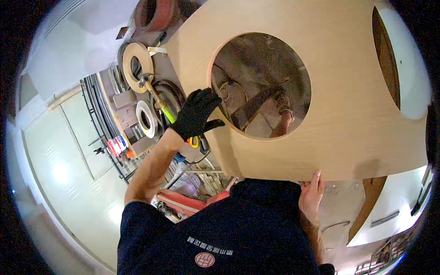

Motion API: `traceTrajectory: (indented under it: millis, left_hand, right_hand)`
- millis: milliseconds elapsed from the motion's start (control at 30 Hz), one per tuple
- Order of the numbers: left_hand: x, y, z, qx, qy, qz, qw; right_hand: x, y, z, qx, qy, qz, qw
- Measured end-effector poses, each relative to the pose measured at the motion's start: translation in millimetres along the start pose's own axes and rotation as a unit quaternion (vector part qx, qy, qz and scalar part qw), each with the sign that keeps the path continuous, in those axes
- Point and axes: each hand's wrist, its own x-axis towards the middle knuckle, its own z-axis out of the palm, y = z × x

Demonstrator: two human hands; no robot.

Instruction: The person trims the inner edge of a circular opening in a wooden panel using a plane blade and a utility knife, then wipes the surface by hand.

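A large wood-grain board (348,119) with a big round cutout lies before me. My left hand (196,113), in a black glove, rests at the left side of this cutout. Its fingers reach the rim, and the thumb is spread apart on the board's face. Whether the fingertips curl over the rim is hard to see. My right hand (311,197), bare, holds the board's near edge, with fingers on the face and the rest of the grip partly hidden. Just left of the glove lies a hammer (158,97) with a yellow-green grip.
Rolls of edge banding, one tan (129,52) and one white (141,120), lie at left. Yellow-handled scissors (194,142) are beside my left wrist. A red roll (157,13) stands at the top. Behind the cutout are cables and a dusty floor. At right is a white panel (389,215).
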Motion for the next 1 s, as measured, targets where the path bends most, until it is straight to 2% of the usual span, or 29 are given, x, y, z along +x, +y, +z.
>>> traceTrajectory:
  millis: [67, 133, 200, 300, 400, 467, 500, 567, 600, 667, 733, 767, 833, 900, 933, 967, 1000]
  left_hand:
    - [16, -9, -4, 0.001, -0.047, 0.064, 0.997]
    - [27, -8, -14, -0.002, -0.111, 0.071, 0.991]
    - [28, -3, -19, 0.004, -0.190, 0.060, 0.980]
    - [18, 5, -9, 0.008, -0.112, 0.077, 0.991]
    - [13, 20, -3, 0.003, -0.240, 0.061, 0.969]
    - [2, 48, 12, -0.112, -0.127, 0.046, 0.984]
    - [7, 71, 4, -0.180, -0.224, -0.024, 0.957]
    - [-6, 113, 24, -0.237, -0.134, -0.080, 0.959]
    - [-4, 134, 27, -0.255, -0.063, -0.066, 0.963]
    - [6, 158, 10, -0.318, -0.007, -0.075, 0.945]
    - [1, 144, 18, -0.316, -0.020, -0.021, 0.948]
    - [-5, 133, 21, -0.315, -0.027, 0.003, 0.949]
    - [-7, 88, 11, -0.170, -0.173, -0.044, 0.969]
    - [-5, 41, -12, -0.024, -0.048, -0.010, 0.999]
    - [-9, 28, -20, 0.016, -0.051, -0.069, 0.996]
    - [-16, 16, -23, 0.009, 0.046, -0.145, 0.988]
    - [-24, 7, -30, 0.005, 0.074, -0.248, 0.966]
  right_hand:
    - [-6, -3, -2, -0.019, 0.050, -0.006, 0.999]
    - [-20, -12, 4, -0.023, 0.089, -0.024, 0.995]
    - [-31, -17, 2, -0.036, 0.058, -0.046, 0.997]
    - [-37, -11, -12, -0.055, 0.035, -0.043, 0.997]
    - [-37, -16, -10, -0.064, 0.031, -0.043, 0.997]
    - [-38, -20, -2, -0.067, 0.054, -0.054, 0.995]
    - [-39, -20, 4, -0.068, 0.075, -0.061, 0.993]
    - [-38, -19, 8, -0.079, 0.094, -0.073, 0.990]
    - [-37, -18, 5, -0.093, 0.091, -0.078, 0.988]
    - [-37, -21, 9, -0.096, 0.110, -0.081, 0.986]
    - [-40, -27, 24, -0.076, 0.147, -0.076, 0.983]
    - [-39, -25, 16, -0.086, 0.129, -0.069, 0.985]
    - [-33, -21, -1, -0.096, 0.100, -0.063, 0.988]
    - [-29, -20, -1, -0.087, 0.087, -0.066, 0.990]
    - [-26, -22, 2, -0.077, 0.086, -0.070, 0.991]
    - [-24, -23, 0, -0.081, 0.088, -0.066, 0.991]
    - [-22, -24, -4, -0.086, 0.088, -0.059, 0.991]
